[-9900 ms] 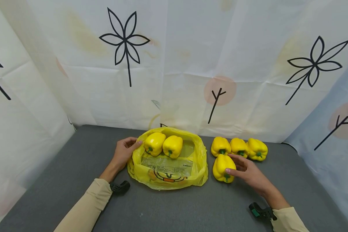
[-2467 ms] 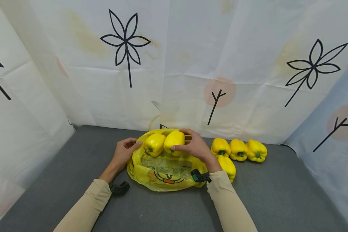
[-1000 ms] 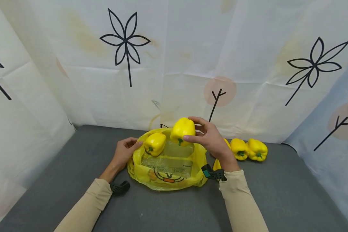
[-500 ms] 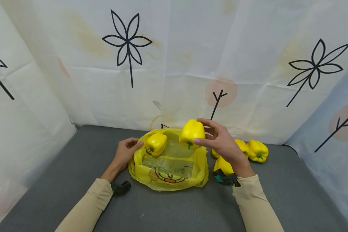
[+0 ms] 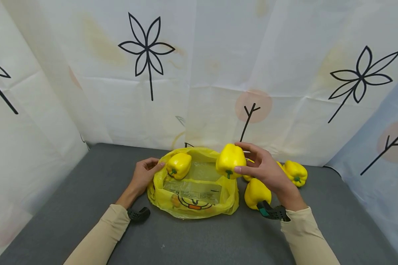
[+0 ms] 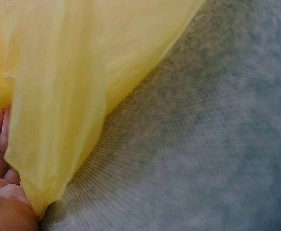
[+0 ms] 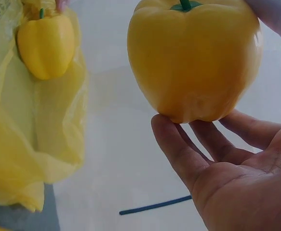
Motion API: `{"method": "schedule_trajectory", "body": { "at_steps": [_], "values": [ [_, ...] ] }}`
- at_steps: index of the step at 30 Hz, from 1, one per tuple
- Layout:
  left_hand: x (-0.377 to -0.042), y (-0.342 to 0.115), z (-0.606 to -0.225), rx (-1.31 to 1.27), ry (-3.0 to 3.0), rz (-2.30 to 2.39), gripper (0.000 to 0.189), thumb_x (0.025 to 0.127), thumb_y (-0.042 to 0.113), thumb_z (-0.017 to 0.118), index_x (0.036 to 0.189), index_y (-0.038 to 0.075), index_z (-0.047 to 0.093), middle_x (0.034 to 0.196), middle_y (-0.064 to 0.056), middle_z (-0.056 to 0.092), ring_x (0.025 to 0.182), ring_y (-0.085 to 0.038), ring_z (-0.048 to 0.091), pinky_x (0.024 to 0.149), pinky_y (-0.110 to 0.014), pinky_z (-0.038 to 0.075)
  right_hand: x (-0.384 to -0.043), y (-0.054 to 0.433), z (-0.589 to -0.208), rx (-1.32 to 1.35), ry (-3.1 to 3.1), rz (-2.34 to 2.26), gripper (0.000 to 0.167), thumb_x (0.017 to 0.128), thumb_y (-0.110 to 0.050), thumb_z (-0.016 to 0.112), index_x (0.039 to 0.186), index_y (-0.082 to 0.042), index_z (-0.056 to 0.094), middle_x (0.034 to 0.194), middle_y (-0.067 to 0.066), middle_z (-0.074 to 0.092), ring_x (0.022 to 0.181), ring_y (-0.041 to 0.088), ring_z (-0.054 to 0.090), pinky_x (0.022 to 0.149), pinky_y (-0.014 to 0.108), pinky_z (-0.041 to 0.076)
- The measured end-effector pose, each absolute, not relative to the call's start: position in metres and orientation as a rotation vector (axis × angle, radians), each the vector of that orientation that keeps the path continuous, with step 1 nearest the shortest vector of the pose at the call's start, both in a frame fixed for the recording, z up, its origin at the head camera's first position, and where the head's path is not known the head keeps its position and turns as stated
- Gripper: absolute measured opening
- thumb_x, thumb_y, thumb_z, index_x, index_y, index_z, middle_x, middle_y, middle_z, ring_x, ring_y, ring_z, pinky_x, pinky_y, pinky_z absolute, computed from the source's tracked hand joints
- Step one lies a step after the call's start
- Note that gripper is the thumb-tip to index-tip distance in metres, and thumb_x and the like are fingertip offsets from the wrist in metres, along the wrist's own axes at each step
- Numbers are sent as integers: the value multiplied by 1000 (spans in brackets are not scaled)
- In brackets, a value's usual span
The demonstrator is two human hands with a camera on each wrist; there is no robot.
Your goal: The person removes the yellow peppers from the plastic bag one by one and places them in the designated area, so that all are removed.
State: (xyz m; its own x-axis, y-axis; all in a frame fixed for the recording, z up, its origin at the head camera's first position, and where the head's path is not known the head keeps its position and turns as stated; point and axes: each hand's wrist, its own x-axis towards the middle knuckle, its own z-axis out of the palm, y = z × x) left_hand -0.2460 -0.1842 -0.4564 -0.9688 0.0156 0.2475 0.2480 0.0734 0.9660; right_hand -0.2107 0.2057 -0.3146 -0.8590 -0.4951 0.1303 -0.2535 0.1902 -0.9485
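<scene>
In the head view a yellow plastic bag point(image 5: 166, 204) lies with its mouth held wide. My left hand point(image 5: 144, 175) pinches its left rim; the left wrist view has yellow film point(image 6: 58, 96) hanging beside the fingers. One yellow bell pepper point(image 5: 179, 165) sits inside at the back left. Above the bag's right rim, my right hand point(image 5: 268, 171) grips another yellow bell pepper point(image 5: 230, 160), stem toward me. From the right wrist, fingertips point(image 7: 167, 130) press this pepper's point(image 7: 193, 62) bottom end, and the thumb lies at its upper side.
Right of the bag, a yellow bell pepper point(image 5: 256, 192) stands on the dark grey table point(image 5: 202, 243), close to my right wrist strap. Several more line the back, one at the right end point(image 5: 296, 173), others partly hidden by my hand. A patterned white curtain point(image 5: 212, 66) hangs behind.
My right hand has gone into the bag, taken hold of the right-hand pepper and lifted it out, then moved right to the rim. One pepper stays inside; my left hand has kept its place.
</scene>
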Motion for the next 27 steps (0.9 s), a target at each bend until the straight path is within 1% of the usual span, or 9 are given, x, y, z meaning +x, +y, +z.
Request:
{"method": "schedule_trajectory", "body": {
  "at_steps": [6,17,27],
  "values": [
    [-246,-184,-457,-266,-2165,-2011,30,100,15,69,113,-12,67,100,-14,67,84,-12,64,73,-23,57,-208,220,-318,-708,2267,-1740,70,95,-6,72,156,-8,37,148,17,42,122,28,56,89,37,58],
    [-246,-184,-458,-266,-2167,-2016,31,100,15,68,113,-13,67,98,-12,67,83,-12,65,71,-23,57,-200,247,-321,-702,2344,-1701,70,95,-4,70,155,1,34,148,19,40,118,18,58,89,32,57],
    [-247,-185,-459,-254,-2184,-2009,31,100,16,68,115,-11,67,98,-11,67,82,-12,66,71,-26,58,-196,275,-329,-678,2388,-1675,66,98,-3,66,155,-2,34,149,9,40,120,13,56,87,32,57]
  ]
}}
